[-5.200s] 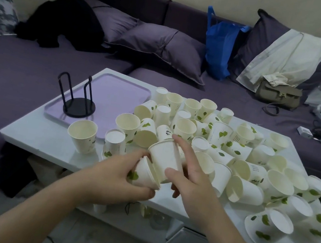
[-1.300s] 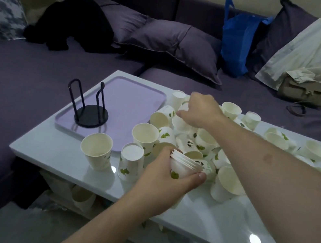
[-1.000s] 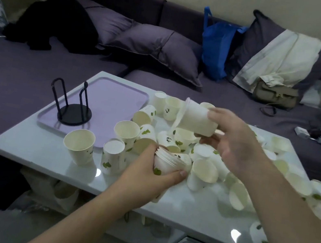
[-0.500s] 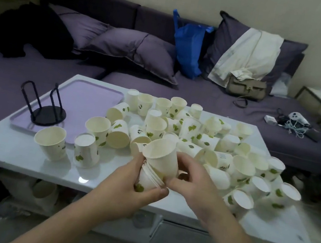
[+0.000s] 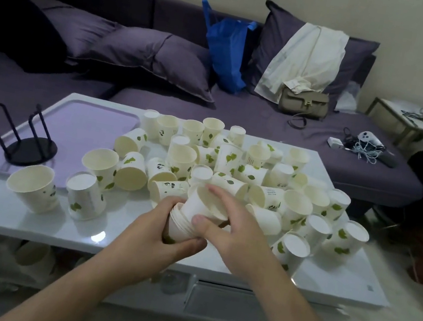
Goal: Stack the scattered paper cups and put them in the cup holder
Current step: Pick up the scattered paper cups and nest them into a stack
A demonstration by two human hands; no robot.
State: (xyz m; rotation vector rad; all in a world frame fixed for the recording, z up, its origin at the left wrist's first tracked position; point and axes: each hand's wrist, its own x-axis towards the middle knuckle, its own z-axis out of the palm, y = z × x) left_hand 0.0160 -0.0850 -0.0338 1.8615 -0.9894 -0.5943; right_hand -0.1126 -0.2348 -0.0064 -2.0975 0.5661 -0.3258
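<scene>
Nearest, the left hand (image 5: 155, 231) is wrapped around a stack of cups (image 5: 179, 226), tilted, its mouth facing up and away; the right hand (image 5: 232, 230) presses a top cup (image 5: 198, 204) into that stack, thumb on the cup's side, fingers spread over its rim; the cup sits partly inside the stack, and the top cup itself holds nothing. Both hands meet above the near edge of the white table (image 5: 25, 218); beyond them loose cups (image 5: 232, 164) crowd the tabletop, some upright, some upside down, some on their sides; the upright ones show bare insides. Far left, a black cup holder (image 5: 25, 144) stands on a purple tray (image 5: 92, 122), with no cups in it; behind lies a purple sofa (image 5: 241, 114).
</scene>
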